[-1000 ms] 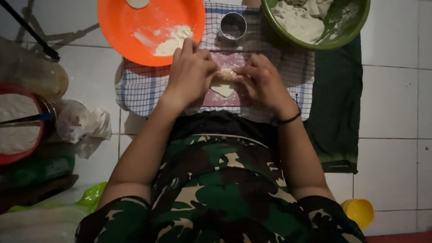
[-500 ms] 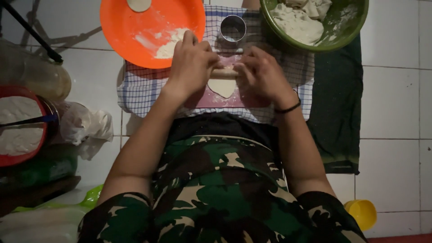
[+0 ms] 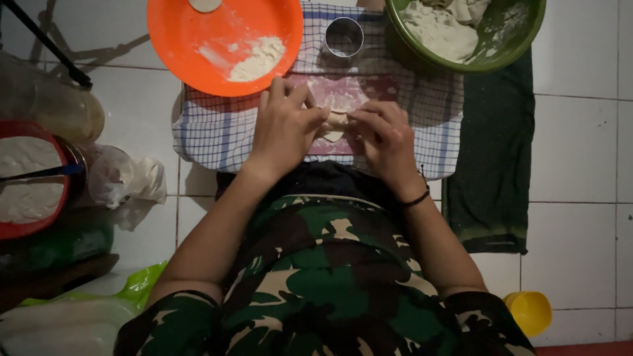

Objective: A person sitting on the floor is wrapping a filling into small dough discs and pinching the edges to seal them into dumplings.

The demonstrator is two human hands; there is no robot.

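A checked cloth (image 3: 217, 132) is lying spread on the tiled floor, bearing a green bowl (image 3: 508, 53) heaped with dough, an orange plate (image 3: 191, 59) dusted with flour, and a small metal ring cutter (image 3: 343, 37) — the left hand (image 3: 285, 125) and right hand (image 3: 386, 135) are facing each other, both pinching a small dough piece (image 3: 336, 122) lying between their fingertips, equally near to each

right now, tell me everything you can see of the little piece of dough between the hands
The piece of dough is small, pale and soft-looking, mostly hidden by fingers. The left hand and right hand pinch it from either side, just over a pinkish floured board on a blue checked cloth. A folded edge pokes out below the fingertips; its full shape cannot be made out.
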